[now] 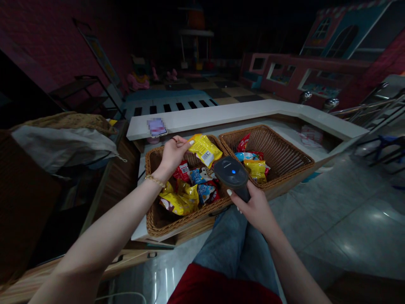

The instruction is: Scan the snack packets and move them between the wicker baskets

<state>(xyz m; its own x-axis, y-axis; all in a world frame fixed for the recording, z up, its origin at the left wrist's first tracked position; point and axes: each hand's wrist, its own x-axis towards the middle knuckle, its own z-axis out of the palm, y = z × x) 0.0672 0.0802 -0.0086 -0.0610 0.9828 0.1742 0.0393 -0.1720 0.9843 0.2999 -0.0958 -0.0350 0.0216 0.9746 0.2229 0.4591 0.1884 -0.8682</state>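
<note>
My left hand (175,153) pinches a yellow snack bag (205,148) by its upper left corner, with the printed barcode facing me. My right hand (254,207) is wrapped round the handle of a black barcode scanner (230,172), on which a blue light glows. The scanner's head is close to the bag's lower right edge. Beneath both hands stands the left wicker basket (155,226), with several yellow, blue and red snack bags (182,198) in it. In the right wicker basket (287,158) lie a few more bags, a yellow one (255,169) among them.
A white counter ledge (218,114) runs behind the baskets, with a blurred phone-like item (156,127) on its left end. At left, a white cloth (68,145) and a woven item (72,121) lie on a cabinet. Metal railings (373,105) stand at the right.
</note>
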